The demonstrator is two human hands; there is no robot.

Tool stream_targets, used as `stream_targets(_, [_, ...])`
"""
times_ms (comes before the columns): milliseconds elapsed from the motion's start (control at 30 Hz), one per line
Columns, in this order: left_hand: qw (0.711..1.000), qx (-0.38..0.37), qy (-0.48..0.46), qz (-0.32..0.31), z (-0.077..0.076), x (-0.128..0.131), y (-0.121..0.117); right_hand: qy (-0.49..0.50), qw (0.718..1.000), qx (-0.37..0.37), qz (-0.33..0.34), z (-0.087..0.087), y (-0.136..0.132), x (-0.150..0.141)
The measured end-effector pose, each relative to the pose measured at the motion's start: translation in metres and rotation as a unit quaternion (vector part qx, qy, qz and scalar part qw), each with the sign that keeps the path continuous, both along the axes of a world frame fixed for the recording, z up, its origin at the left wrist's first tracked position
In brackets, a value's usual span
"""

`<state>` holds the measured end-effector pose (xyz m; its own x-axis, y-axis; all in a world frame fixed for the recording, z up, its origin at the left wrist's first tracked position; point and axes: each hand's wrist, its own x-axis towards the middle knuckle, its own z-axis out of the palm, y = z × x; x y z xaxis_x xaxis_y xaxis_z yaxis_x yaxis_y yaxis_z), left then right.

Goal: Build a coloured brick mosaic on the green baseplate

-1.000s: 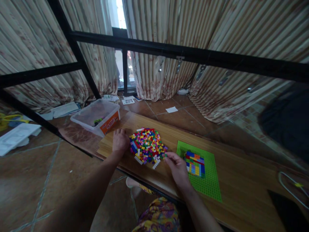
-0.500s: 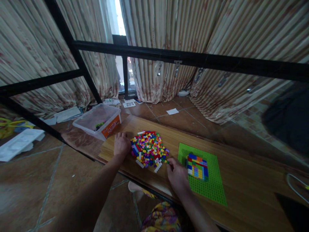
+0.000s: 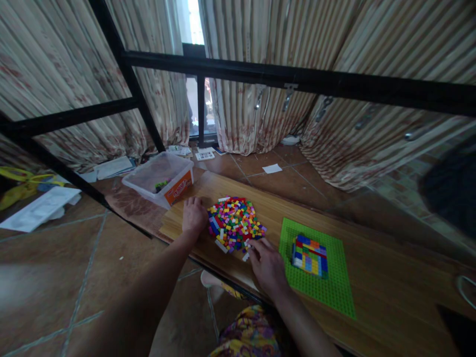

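A heap of small multicoloured toy building bricks [image 3: 236, 223] lies on a wooden board. My left hand [image 3: 195, 214] rests on the board at the heap's left edge, its fingers stretched forward and holding nothing visible. At the heap's lower right edge is my right hand [image 3: 268, 264], thumb and fingertips brought together among the bricks. White bricks show by those fingertips; whatever is pinched there is too small to make out. To the right, a green baseplate [image 3: 340, 292] bears a low, roughly square block of coloured bricks [image 3: 310, 255].
A clear plastic tub [image 3: 148, 173] with an orange label and a few bricks inside stands beyond my left hand. The wooden board [image 3: 386, 277] runs on to the right. Black metal bars [image 3: 238, 68] cross in front of the curtains. White packaging [image 3: 40, 208] lies on the tiled floor.
My right hand has moved left, from the gap beside the baseplate to the heap's lower right edge. My left hand stays by the heap. The whole view has shifted slightly.
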<state>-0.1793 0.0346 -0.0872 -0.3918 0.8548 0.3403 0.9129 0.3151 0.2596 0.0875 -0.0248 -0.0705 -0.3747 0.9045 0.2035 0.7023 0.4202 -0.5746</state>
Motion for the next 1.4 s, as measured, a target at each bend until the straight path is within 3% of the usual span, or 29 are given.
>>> stream_targets(300, [1.0,0.001,-0.01,0.0,0.0,0.0,0.0,0.011,1.0,0.005,-0.027,-0.002,0.006,0.01])
stream_targets(733, [1.0,-0.003,-0.005,0.003,0.0,-0.001,0.0,-0.033,0.996,0.021,-0.081,-0.012,-0.019,0.006])
stream_targets(1033, [1.0,0.0,0.019,-0.019,0.005,-0.005,0.001,0.01,0.995,-0.003,-0.097,-0.002,-0.017,0.003])
stream_targets(1233, [0.999,-0.01,0.044,-0.03,0.004,-0.008,0.003,0.139,0.979,-0.106,-0.104,0.009,-0.022,0.003])
stream_targets(1400, [0.998,-0.013,0.053,-0.028,0.003,-0.01,0.004,0.334,0.917,-0.203,-0.076,0.018,-0.025,0.017])
